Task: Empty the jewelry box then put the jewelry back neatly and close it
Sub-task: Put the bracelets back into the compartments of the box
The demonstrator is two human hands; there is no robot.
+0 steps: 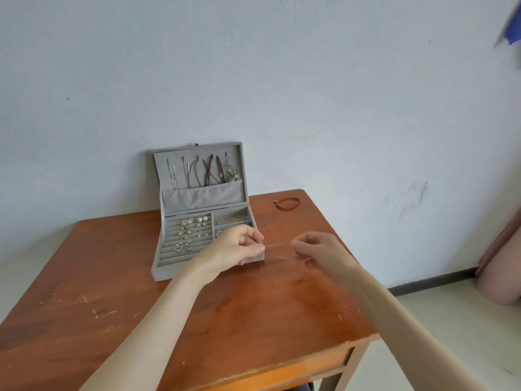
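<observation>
Here a thin chain (pixel 277 245) stretches taut between both hands above the wooden table (pixel 112 292), just right of the open grey jewelry box (pixel 203 221). The left hand (pixel 239 246) pinches one end, the right hand (pixel 318 249) the other. A red bead bracelet (pixel 288 203) lies near the table's far edge. No writing is legible.

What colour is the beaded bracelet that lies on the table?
Red, a ring of beads; the bracelet shows in the head view, right of the box.

Matt grey velvety jewelry box (pixel 166 266) on a glossy, scratched wooden table (pixel 112 320); red beaded bracelet (pixel 288 203).
</observation>
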